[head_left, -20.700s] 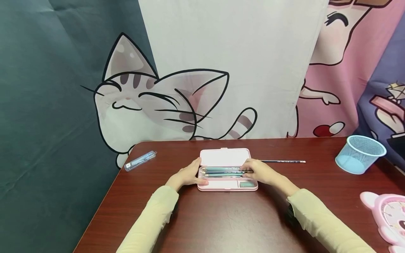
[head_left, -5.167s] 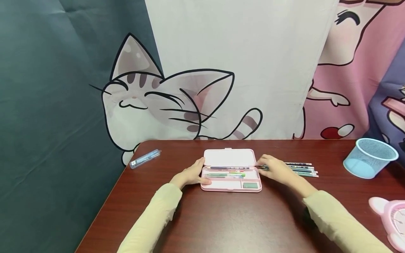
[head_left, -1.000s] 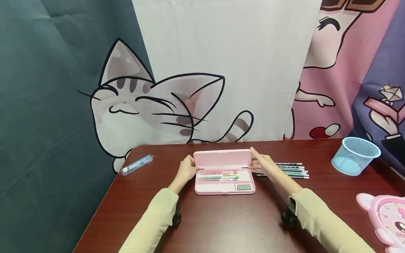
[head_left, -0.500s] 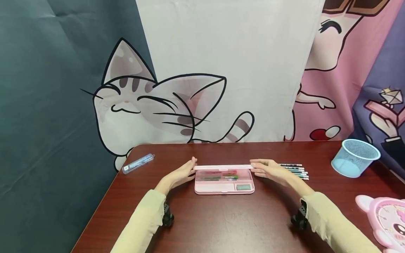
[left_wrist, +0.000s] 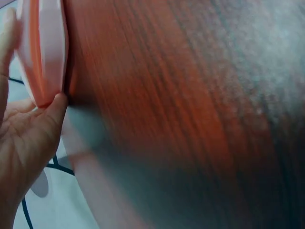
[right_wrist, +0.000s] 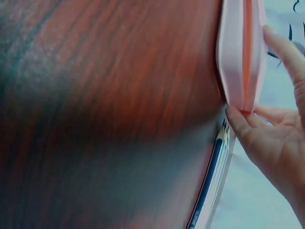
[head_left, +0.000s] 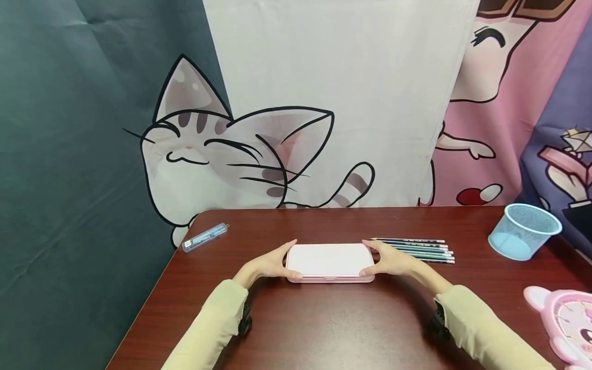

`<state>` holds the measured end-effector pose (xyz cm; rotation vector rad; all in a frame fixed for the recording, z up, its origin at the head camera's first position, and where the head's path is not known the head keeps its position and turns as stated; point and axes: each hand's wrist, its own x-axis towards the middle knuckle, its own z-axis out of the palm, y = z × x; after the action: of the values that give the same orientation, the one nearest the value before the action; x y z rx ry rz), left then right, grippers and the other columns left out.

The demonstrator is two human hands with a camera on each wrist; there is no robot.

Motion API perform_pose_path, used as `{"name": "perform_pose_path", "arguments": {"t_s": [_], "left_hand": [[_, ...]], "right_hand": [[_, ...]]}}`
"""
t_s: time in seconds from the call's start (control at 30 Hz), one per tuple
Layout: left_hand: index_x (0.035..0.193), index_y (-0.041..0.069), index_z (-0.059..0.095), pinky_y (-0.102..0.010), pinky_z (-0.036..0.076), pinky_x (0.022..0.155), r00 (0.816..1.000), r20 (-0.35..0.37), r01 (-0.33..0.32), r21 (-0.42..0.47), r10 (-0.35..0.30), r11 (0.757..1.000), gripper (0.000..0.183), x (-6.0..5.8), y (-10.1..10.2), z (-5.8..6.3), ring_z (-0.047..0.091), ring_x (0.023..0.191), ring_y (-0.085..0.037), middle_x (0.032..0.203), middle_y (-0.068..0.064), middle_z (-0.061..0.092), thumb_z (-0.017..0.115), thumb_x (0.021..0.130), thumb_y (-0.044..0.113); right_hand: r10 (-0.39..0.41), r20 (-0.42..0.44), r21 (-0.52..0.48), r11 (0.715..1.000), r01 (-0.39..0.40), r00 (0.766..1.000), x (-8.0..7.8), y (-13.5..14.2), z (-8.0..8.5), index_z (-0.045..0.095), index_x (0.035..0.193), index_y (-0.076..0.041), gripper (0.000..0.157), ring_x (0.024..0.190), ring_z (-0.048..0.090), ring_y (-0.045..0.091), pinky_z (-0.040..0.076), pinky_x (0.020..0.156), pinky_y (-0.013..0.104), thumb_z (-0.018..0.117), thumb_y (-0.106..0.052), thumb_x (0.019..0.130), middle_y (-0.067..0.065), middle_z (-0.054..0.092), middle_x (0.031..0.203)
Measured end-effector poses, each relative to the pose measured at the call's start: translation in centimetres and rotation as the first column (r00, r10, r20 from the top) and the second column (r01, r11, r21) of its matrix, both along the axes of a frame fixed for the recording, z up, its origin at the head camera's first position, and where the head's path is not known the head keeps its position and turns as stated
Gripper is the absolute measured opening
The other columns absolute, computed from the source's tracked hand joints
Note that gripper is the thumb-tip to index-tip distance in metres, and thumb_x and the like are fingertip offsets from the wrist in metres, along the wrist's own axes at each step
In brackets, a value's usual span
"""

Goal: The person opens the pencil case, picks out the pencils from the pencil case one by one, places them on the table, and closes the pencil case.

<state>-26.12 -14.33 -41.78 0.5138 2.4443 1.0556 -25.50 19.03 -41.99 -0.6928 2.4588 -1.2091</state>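
A pink pencil case (head_left: 329,259) lies on the table with its lid down, so its contents are hidden. My left hand (head_left: 265,264) holds the left end, thumb at the front corner and fingers toward the back. At the opposite end, my right hand (head_left: 393,259) holds the case the same way. Both wrist views show the case's side (left_wrist: 52,47) with an orange-pink band between lid and base. Several pencils (head_left: 425,251) lie side by side just beyond my right hand; the right wrist view shows a sharpened pencil (right_wrist: 209,174) pointing toward the case.
A clear blue slim packet (head_left: 205,237) lies at the table's back left. On the right stand a light blue mesh pen holder (head_left: 524,234) and, nearer, a pink animal-shaped clock (head_left: 566,321), cut off by the frame. A printed cloth (head_left: 370,92) hangs behind the wooden table (head_left: 333,329).
Over the last second both hands have swung the raised lid down onto the case. Earlier, pencils passed from the open case to the table at right, where one lay at first.
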Motion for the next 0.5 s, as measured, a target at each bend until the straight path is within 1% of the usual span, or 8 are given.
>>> {"name": "perform_pose_path", "arguments": {"t_s": [0.1,0.2,0.37,0.5], "left_hand": [[0.146,0.007,0.017,-0.046,0.02,0.111,1.0,-0.018,0.003,-0.031,-0.003,1.0,0.102,0.25,0.05,-0.04,0.023,0.137,-0.026,0.15,-0.013,0.023,0.079,0.069,0.034],[0.146,0.007,0.018,-0.046,0.02,0.111,1.0,-0.022,0.002,-0.036,-0.003,0.999,0.102,0.41,0.05,-0.05,0.023,0.137,-0.026,0.149,-0.013,0.023,0.079,0.069,0.032],[0.145,0.005,0.019,-0.045,0.022,0.11,0.999,-0.04,0.028,-0.043,-0.03,0.999,0.1,0.23,0.23,0.04,0.026,0.135,-0.026,0.147,-0.014,0.025,0.079,0.069,0.029],[0.145,0.004,0.018,-0.045,0.022,0.11,0.998,-0.05,0.045,-0.062,-0.048,0.997,0.1,-0.11,0.35,0.19,0.026,0.135,-0.026,0.147,-0.015,0.026,0.08,0.069,0.027]], "right_hand": [[-0.015,-0.059,0.066,0.998,0.019,0.998,0.28,-0.34,0.05,0.028,0.135,0.015,0.093,0.119,0.044,0.039,0.039,0.096,0.049,0.079,-0.029,0.07,0.027,0.042,0.126],[-0.022,-0.096,0.132,0.991,0.035,0.995,0.44,-0.53,0.19,0.032,0.134,0.013,0.094,0.119,0.043,0.038,0.035,0.098,0.052,0.079,-0.034,0.069,0.026,0.043,0.126],[-0.013,-0.123,0.215,0.976,0.039,0.992,0.41,-0.69,0.57,0.032,0.134,0.012,0.095,0.121,0.039,0.041,0.031,0.099,0.056,0.078,-0.038,0.068,0.029,0.041,0.13],[-0.009,-0.115,0.246,0.968,0.038,0.993,0.3,-0.82,0.78,0.03,0.135,0.012,0.098,0.124,0.035,0.043,0.029,0.1,0.058,0.077,-0.041,0.068,0.031,0.036,0.134]]}}
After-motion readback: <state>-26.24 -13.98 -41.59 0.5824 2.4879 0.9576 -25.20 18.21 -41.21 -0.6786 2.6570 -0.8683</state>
